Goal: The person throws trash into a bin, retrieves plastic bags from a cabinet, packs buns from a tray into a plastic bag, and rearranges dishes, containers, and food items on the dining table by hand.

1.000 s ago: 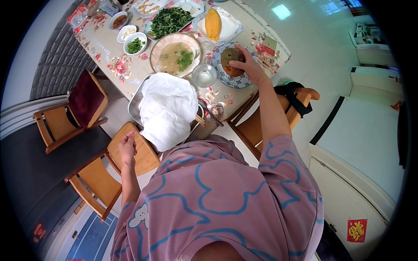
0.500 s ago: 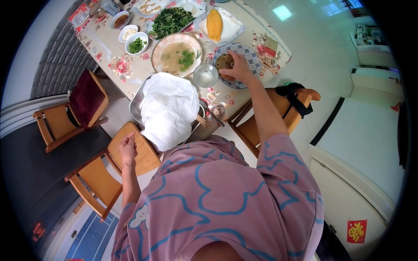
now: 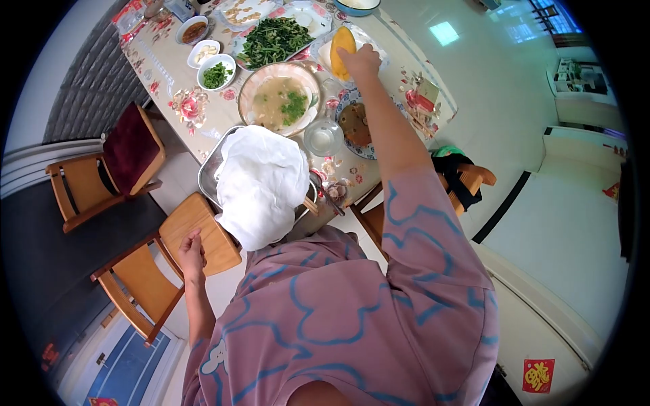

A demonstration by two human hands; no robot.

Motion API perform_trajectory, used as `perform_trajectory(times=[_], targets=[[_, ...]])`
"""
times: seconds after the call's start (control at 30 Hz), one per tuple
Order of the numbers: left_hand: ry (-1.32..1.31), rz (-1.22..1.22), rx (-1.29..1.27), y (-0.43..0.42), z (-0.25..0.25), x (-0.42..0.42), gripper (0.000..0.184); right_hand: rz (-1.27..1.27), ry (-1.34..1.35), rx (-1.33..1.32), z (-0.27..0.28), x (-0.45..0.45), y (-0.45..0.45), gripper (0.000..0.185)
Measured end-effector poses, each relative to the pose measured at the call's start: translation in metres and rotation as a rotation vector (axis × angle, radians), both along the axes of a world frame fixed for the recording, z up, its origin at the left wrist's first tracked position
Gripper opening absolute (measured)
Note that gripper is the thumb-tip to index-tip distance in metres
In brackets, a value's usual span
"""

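Head view: a floral-clothed table (image 3: 162,62) stands on a pale, glossy tiled floor (image 3: 474,95), with wooden chairs about it. The right hand (image 3: 362,62) is at the yellow mango (image 3: 342,51), its thumb over the fruit's right side and its fingers bent just to the right; whether they grip it, I cannot tell. The mango lies at a pale dish (image 3: 323,54), its long axis running nearly straight away from the person, the far end narrow.

Right of the hand, a strip of cloth opens toward the slanting table edge, broken by a small box (image 3: 428,93); floor lies beyond. Nearer the person, below the hand, the forearm passes over a blue-patterned plate (image 3: 363,151) bearing a rounded brown item (image 3: 355,124). A glass (image 3: 323,137) sits close on that plate's left. Left of the hand come the leafy greens (image 3: 274,42) and, lower, the soup bowl (image 3: 244,108).

The left hand (image 3: 193,252) is loosely clenched above a wooden chair seat (image 3: 217,237). To its right, a white cloth (image 3: 263,186) covers part of a metal tray (image 3: 208,172), near the table's close edge.
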State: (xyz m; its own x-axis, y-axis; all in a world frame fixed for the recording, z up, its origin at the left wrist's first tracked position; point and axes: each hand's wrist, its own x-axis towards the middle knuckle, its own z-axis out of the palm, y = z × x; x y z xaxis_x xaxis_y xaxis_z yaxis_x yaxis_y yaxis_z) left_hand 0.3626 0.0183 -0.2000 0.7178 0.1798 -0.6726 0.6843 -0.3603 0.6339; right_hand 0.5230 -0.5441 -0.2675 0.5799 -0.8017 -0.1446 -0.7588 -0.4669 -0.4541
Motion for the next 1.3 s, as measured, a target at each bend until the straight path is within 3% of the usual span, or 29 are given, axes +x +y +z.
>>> perform_trajectory(times=[0.3, 0.43, 0.53, 0.6, 0.63, 0.77, 0.87, 0.97, 1.07, 1.13, 1.2, 1.3], targets=[[0.037, 0.146, 0.069, 0.024, 0.005, -0.025, 0.02, -0.093, 0.152, 0.124, 0.011, 0.04, 0.022, 0.098], [0.04, 0.149, 0.078, 0.028, 0.001, -0.028, 0.02, -0.123, 0.11, 0.135, 0.001, 0.038, 0.002, 0.089], [0.04, 0.14, 0.085, 0.029, 0.0, -0.027, 0.02, -0.109, -0.066, 0.346, -0.016, 0.025, -0.037, 0.083], [0.047, 0.128, 0.088, 0.03, 0.0, -0.026, 0.021, -0.083, -0.375, 1.104, -0.008, 0.004, -0.058, 0.077], [0.049, 0.113, 0.081, 0.03, 0.0, -0.024, 0.021, -0.059, -0.416, 1.224, -0.007, -0.007, -0.066, 0.074], [0.042, 0.049, 0.069, 0.022, 0.0, -0.011, 0.021, -0.043, -0.591, 1.083, 0.023, -0.071, -0.067, 0.093], [0.049, 0.008, 0.041, 0.016, -0.009, 0.001, 0.021, -0.105, -0.521, 0.874, 0.063, -0.131, -0.036, 0.098], [0.038, -0.054, -0.003, 0.004, -0.013, 0.012, 0.021, -0.056, -0.491, 0.671, 0.044, -0.18, -0.024, 0.094], [0.02, -0.138, -0.015, -0.007, -0.014, 0.022, 0.022, -0.076, -0.454, 0.655, 0.019, -0.205, -0.019, 0.093], [0.015, -0.158, -0.017, -0.008, -0.016, 0.027, 0.021, -0.049, -0.417, 0.529, -0.006, -0.21, -0.019, 0.094], [0.008, -0.174, -0.019, -0.011, -0.017, 0.03, 0.02, 0.053, -0.311, 0.158, -0.013, -0.207, -0.011, 0.094], [0.004, -0.183, -0.015, -0.014, -0.013, 0.034, 0.02, -0.04, -0.199, 0.07, -0.002, -0.203, 0.007, 0.09]])
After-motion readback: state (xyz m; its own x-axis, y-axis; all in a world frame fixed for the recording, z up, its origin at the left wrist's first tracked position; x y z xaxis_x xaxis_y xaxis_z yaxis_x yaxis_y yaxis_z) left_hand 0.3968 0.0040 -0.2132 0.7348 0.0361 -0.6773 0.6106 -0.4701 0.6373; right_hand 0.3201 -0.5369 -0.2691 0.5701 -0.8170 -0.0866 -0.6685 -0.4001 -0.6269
